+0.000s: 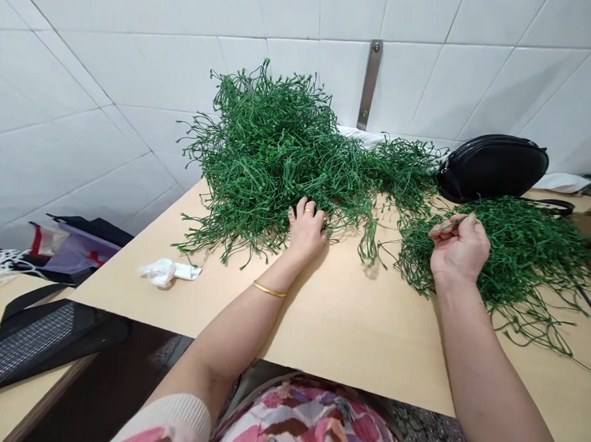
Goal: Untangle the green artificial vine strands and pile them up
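Observation:
A tall heap of thin green strands (270, 146) with small knobbed ends lies at the back of the wooden table. My left hand (307, 230) rests at its front edge, palm down, fingers spread and touching the strands. A second, lower heap of green strands (529, 248) is at the right. Over the left side of that heap my right hand (460, 248) is turned palm up, its fingers pinched on a short piece of green strand. A few loose strands (369, 242) lie between the two heaps.
A black zipped bag (496, 166) stands behind the right heap. Crumpled white tissue (167, 273) lies on the table (350, 311) at the left. A metal bracket (370, 85) is on the tiled wall. At far left are a black mesh item (27, 345) and purple fabric (76, 251).

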A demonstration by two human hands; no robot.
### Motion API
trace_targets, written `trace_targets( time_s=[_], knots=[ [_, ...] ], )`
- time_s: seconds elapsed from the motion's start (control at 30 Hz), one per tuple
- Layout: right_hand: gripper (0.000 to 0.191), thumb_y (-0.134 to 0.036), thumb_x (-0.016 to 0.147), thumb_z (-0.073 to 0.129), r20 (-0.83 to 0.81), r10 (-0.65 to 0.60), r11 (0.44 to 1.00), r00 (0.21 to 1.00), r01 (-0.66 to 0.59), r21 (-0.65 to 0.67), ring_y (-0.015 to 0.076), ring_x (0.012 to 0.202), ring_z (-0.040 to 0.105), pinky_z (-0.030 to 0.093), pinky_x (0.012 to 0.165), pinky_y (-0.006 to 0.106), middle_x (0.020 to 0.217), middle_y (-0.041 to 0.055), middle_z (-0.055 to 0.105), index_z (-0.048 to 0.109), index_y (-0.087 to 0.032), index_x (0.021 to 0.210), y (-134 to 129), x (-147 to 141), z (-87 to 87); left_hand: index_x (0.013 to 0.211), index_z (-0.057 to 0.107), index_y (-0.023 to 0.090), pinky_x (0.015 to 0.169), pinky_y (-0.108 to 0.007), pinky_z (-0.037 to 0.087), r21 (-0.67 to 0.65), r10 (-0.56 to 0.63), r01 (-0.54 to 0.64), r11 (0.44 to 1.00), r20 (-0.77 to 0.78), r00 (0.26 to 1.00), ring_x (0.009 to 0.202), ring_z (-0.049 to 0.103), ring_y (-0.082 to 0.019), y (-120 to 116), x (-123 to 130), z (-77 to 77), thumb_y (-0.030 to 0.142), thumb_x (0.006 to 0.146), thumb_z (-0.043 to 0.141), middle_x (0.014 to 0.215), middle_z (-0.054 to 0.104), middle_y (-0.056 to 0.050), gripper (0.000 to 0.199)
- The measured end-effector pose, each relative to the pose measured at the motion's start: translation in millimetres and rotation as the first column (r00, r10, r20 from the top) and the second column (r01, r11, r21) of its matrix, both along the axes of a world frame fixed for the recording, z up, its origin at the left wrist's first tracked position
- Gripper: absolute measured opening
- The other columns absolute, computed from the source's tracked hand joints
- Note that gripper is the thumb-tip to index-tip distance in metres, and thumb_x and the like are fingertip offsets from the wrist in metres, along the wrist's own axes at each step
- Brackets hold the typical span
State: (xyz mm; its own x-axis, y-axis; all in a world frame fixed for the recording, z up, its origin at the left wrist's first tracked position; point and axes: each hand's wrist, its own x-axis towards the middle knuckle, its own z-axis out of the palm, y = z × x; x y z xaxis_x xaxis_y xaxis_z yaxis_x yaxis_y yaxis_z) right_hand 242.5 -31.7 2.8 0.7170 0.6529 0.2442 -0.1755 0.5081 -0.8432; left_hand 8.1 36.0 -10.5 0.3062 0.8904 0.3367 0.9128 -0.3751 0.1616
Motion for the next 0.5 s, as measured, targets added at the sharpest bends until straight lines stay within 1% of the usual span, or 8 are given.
trace_targets(
  time_s=[0.07, 0.13, 0.27, 0.33, 0.4, 0.43, 0.47, 0.5],
  knots=[
    [0.030, -0.047, 0.075, 0.063, -0.018, -0.004, 1.000, 1.000, 0.004, -0.007, 0.0064, 0.047, 0.050, 0.044, 0.047, 0.019, 0.052, -0.0062, 0.049, 0.052, -0.020, 0.066, -1, -4, 2.4, 0.099, 0.062, 0.017, 0.110, -0.053, 0.025, -0.003, -0.022, 0.022, 1.000, -0.002, 1.000, 0.136, 0.026, -0.033, -1, 0, 2.2, 0.020, 0.076, 0.054, 0.132, 0.046, -0.014, 0.025],
    [0.030, -0.046, 0.074, 0.064, -0.024, 0.016, 1.000, 1.000, -0.017, -0.026, 0.0064, 0.047, 0.050, 0.045, 0.047, 0.020, 0.052, -0.0060, 0.050, 0.052, -0.020, 0.066, -2, -9, 3.0, 0.104, 0.062, 0.016, 0.110, -0.049, 0.027, 0.021, -0.043, 0.043, 0.999, 0.022, 0.999, 0.136, 0.026, -0.033, -4, 1, 6.8, 0.017, 0.074, 0.053, 0.133, 0.045, -0.015, 0.031],
    [0.031, -0.049, 0.074, 0.064, 0.001, 0.072, 0.997, 0.997, -0.072, -0.019, 0.0070, 0.049, 0.051, 0.046, 0.050, 0.022, 0.054, -0.0057, 0.050, 0.052, -0.020, 0.069, -2, -13, 1.0, 0.113, 0.059, 0.015, 0.109, -0.046, 0.028, 0.111, -0.109, 0.098, 0.989, 0.095, 0.989, 0.138, 0.023, -0.031, -16, 0, 25.6, 0.008, 0.072, 0.048, 0.138, 0.041, -0.016, 0.043],
    [0.031, -0.049, 0.074, 0.064, -0.011, 0.098, 0.995, 0.995, -0.099, -0.020, 0.0074, 0.049, 0.051, 0.047, 0.052, 0.022, 0.054, -0.0057, 0.050, 0.053, -0.020, 0.070, -2, -12, 0.3, 0.109, 0.061, 0.016, 0.105, -0.043, 0.033, 0.092, -0.192, 0.177, 0.980, 0.188, 0.963, 0.131, 0.034, -0.028, -24, -2, 37.5, 0.006, 0.071, 0.045, 0.132, 0.048, -0.014, 0.042],
    [0.029, -0.047, 0.074, 0.064, -0.038, 0.134, 0.991, 0.990, -0.135, -0.012, 0.0073, 0.050, 0.051, 0.047, 0.053, 0.023, 0.054, -0.0056, 0.050, 0.053, -0.021, 0.070, -2, -10, 0.1, 0.101, 0.063, 0.017, 0.095, -0.037, 0.041, -0.016, -0.239, 0.267, 0.964, 0.395, 0.887, 0.111, 0.051, -0.022, -32, -1, 47.1, 0.009, 0.074, 0.045, 0.115, 0.059, -0.011, 0.033],
    [0.028, -0.046, 0.074, 0.064, -0.047, 0.158, 0.987, 0.986, -0.159, -0.006, 0.0073, 0.050, 0.051, 0.048, 0.054, 0.023, 0.055, -0.0056, 0.051, 0.053, -0.021, 0.070, -2, -9, 0.1, 0.097, 0.063, 0.017, 0.088, -0.034, 0.045, -0.108, -0.214, 0.313, 0.943, 0.525, 0.824, 0.099, 0.055, -0.019, -35, 2, 50.1, 0.013, 0.076, 0.045, 0.103, 0.062, -0.009, 0.028],
    [0.027, -0.045, 0.075, 0.064, -0.050, 0.185, 0.983, 0.981, -0.186, -0.001, 0.0074, 0.051, 0.052, 0.048, 0.054, 0.023, 0.055, -0.0055, 0.051, 0.053, -0.021, 0.069, -3, -9, 0.1, 0.093, 0.064, 0.016, 0.081, -0.032, 0.046, -0.214, -0.142, 0.359, 0.909, 0.650, 0.746, 0.087, 0.057, -0.016, -38, 5, 51.7, 0.017, 0.078, 0.047, 0.092, 0.064, -0.007, 0.023],
    [0.026, -0.044, 0.075, 0.064, -0.048, 0.214, 0.977, 0.976, -0.214, -0.001, 0.0077, 0.052, 0.052, 0.048, 0.055, 0.024, 0.056, -0.0054, 0.051, 0.053, -0.021, 0.070, -3, -8, -0.1, 0.089, 0.064, 0.015, 0.075, -0.029, 0.046, -0.321, -0.036, 0.407, 0.855, 0.746, 0.665, 0.080, 0.057, -0.015, -40, 9, 51.9, 0.020, 0.078, 0.049, 0.084, 0.063, -0.005, 0.019]
  ],
)
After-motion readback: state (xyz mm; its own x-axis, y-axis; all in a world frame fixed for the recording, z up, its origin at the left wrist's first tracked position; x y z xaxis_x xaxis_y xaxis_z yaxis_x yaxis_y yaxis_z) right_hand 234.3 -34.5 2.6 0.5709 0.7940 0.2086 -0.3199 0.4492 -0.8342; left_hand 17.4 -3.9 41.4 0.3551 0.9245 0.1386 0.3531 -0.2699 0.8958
